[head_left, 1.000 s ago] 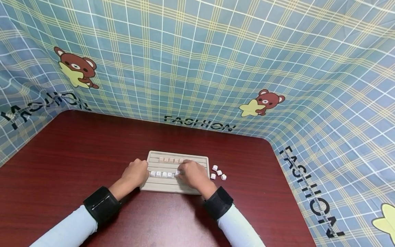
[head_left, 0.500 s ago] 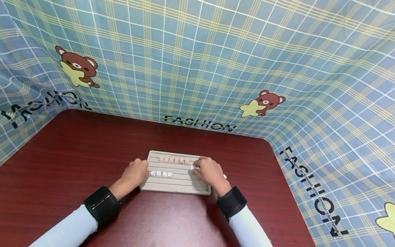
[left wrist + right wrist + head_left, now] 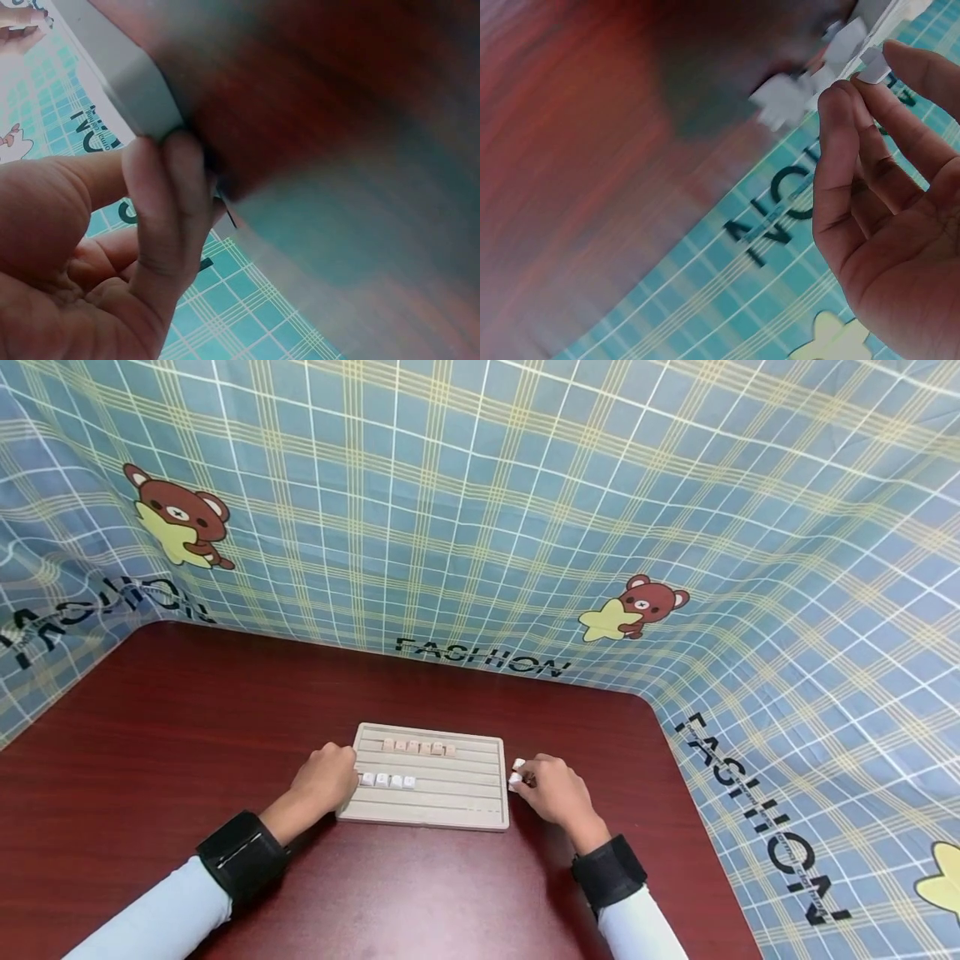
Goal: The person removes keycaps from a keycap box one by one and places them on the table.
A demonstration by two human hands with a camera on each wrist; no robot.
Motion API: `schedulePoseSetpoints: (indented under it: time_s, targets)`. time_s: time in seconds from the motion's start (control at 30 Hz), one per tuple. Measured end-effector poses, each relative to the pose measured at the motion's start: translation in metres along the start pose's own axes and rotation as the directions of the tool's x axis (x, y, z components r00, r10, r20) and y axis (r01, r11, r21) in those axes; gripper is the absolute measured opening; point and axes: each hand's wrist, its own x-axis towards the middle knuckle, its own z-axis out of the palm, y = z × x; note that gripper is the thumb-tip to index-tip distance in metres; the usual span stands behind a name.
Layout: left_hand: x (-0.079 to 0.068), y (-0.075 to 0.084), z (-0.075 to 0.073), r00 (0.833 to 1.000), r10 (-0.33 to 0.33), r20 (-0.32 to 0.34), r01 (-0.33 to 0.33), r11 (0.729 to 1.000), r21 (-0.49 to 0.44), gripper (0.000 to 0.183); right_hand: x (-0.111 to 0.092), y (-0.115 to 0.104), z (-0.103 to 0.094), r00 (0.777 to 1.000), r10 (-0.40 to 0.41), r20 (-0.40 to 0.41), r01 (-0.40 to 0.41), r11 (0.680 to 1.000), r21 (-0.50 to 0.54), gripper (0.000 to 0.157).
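A cream tray with ridged rows lies on the table. My left hand grips its left edge; in the left wrist view, the fingers pinch the tray's corner. Beyond the tray's right edge, my right hand pinches a white keycap between thumb and fingertip. Loose white keycaps lie close by, partly hidden by that hand in the head view. Several white keycaps stand in a middle row of the tray, and several beige keycaps line its upper row.
The dark red table reaches out on all sides of the tray. A blue plaid cloth with printed bears hangs around its back and sides. A black band wraps each wrist.
My right hand has moved right, off the tray to the loose keycaps, carrying a white keycap from the middle row's right end. My left hand stays at the tray's edge.
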Motion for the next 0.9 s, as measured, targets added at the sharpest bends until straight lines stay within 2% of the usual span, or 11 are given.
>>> schedulePoseSetpoints:
  time_s: [0.27,0.7,0.9]
  targets:
    - [0.001,0.000,-0.001,1.000,-0.014,0.026,0.015,1.000,-0.006,0.011,-0.005,0.014,-0.001,0.998,0.056,0.006,-0.056,0.998,-0.002,0.015]
    - [0.001,-0.001,-0.002,1.000,0.002,0.017,-0.002,1.000,0.002,0.012,-0.008,0.017,0.000,0.997,0.069,0.036,-0.069,0.998,-0.001,0.013]
    - [0.002,-0.001,-0.001,0.999,-0.014,0.040,0.014,1.000,0.000,0.012,-0.008,0.020,0.005,0.995,0.085,0.049,-0.085,0.996,-0.002,0.013]
